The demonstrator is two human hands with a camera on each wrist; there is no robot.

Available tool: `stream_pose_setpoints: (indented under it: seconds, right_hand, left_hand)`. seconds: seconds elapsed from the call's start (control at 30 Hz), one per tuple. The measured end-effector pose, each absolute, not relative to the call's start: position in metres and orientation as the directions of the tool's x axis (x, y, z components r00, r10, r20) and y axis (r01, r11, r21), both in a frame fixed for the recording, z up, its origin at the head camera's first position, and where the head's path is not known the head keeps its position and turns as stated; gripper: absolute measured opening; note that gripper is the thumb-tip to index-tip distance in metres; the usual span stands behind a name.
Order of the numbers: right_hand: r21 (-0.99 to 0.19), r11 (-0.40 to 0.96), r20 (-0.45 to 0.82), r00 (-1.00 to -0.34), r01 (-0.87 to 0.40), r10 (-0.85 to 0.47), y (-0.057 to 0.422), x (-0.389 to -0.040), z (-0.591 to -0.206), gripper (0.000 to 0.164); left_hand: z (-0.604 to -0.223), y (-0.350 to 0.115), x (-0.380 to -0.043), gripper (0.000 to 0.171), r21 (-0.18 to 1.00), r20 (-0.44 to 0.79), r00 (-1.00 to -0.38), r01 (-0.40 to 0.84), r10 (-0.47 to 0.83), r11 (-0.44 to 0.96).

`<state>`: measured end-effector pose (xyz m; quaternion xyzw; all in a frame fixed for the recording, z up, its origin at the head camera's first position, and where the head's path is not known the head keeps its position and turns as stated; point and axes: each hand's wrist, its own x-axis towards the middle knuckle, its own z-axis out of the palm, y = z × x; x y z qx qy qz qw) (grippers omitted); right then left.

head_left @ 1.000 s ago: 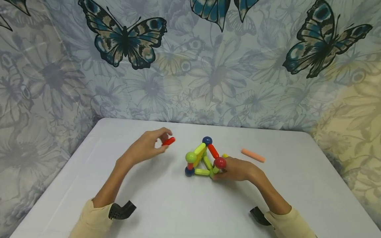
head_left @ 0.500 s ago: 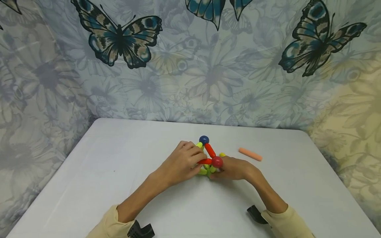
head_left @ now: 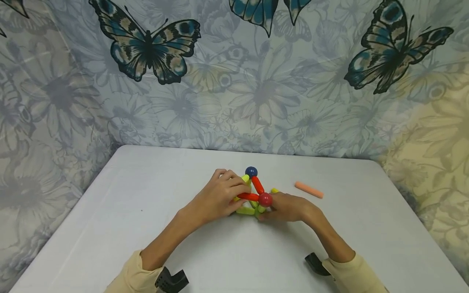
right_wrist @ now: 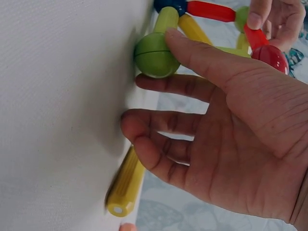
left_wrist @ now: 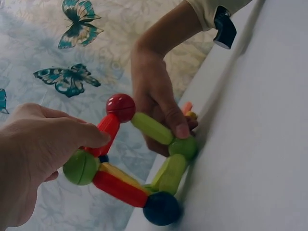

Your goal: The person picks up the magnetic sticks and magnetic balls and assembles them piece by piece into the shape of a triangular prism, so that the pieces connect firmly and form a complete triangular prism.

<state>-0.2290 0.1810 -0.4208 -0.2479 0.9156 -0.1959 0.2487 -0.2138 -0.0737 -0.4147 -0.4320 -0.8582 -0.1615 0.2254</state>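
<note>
A frame of magnetic rods and balls stands mid-table. My left hand (head_left: 220,197) pinches a red rod (left_wrist: 109,129) between thumb and fingers. One end of that rod meets the red ball (head_left: 265,200); its other end lies close to an upper green ball (left_wrist: 79,167). Low on the frame's right side, my right hand (head_left: 289,206) grips another green ball (right_wrist: 156,57) with thumb and index finger, the remaining fingers loosely curled. A dark blue ball (head_left: 251,172) tops the back corner, and a second blue ball (left_wrist: 162,209) sits low at the left, hidden in the head view.
A loose yellow rod (right_wrist: 126,185) lies by my right fingers. Further right rests an orange rod (head_left: 309,190) on the white table (head_left: 366,228). A butterfly-print cloth (head_left: 220,101) hangs behind the table's back edge.
My left hand has come right, bringing the red rod from beside the frame to the red ball, then shifted slightly back left. My right hand keeps its hold on the lower green ball.
</note>
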Motion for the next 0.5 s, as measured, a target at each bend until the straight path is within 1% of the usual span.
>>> stream_pose_setpoints:
  seconds: [0.03, 0.1, 0.17, 0.2, 0.23, 0.3, 0.37, 0.43, 0.5]
  right_hand:
    - [-0.483, 0.8, -0.36, -0.752, -0.356, -0.553, 0.181, -0.229, -0.421, 0.029]
    - [-0.484, 0.802, -0.365, -0.752, -0.351, -0.549, 0.181, -0.23, -0.421, 0.027]
    - [-0.488, 0.802, -0.37, -0.75, -0.345, -0.548, 0.181, -0.23, -0.421, 0.024]
    - [-0.49, 0.802, -0.374, -0.749, -0.341, -0.547, 0.182, -0.23, -0.42, 0.023]
    - [-0.493, 0.801, -0.376, -0.747, -0.34, -0.548, 0.183, -0.23, -0.42, 0.021]
    - [-0.497, 0.799, -0.384, -0.739, -0.339, -0.553, 0.188, -0.231, -0.417, 0.02]
    - [-0.485, 0.8, -0.376, -0.742, -0.352, -0.555, 0.198, -0.233, -0.411, 0.022]
    - [-0.462, 0.812, -0.354, -0.765, -0.356, -0.537, 0.213, -0.237, -0.402, 0.029]
    - [-0.404, 0.845, -0.317, -0.813, -0.351, -0.489, 0.234, -0.243, -0.394, 0.037]
  left_hand:
    - [-0.414, -0.076, -0.215, 0.031, 0.102, 0.506, -0.544, 0.808, 0.669, 0.58]
    - [-0.413, -0.082, -0.219, 0.046, 0.177, 0.434, -0.615, 0.775, 0.659, 0.606]
    - [-0.416, -0.089, -0.224, 0.061, 0.325, 0.307, -0.704, 0.71, 0.641, 0.624]
    - [-0.419, -0.091, -0.228, 0.065, 0.406, 0.233, -0.733, 0.671, 0.639, 0.62]
    - [-0.425, -0.094, -0.231, 0.066, 0.479, 0.158, -0.751, 0.626, 0.641, 0.615]
    - [-0.441, -0.096, -0.239, 0.061, 0.607, 0.037, -0.75, 0.542, 0.66, 0.582]
    - [-0.46, -0.095, -0.244, 0.05, 0.686, -0.012, -0.724, 0.496, 0.689, 0.533]
    - [-0.479, -0.091, -0.246, 0.04, 0.72, 0.011, -0.71, 0.494, 0.705, 0.486]
    - [-0.492, -0.087, -0.246, 0.034, 0.736, 0.077, -0.722, 0.507, 0.688, 0.449]
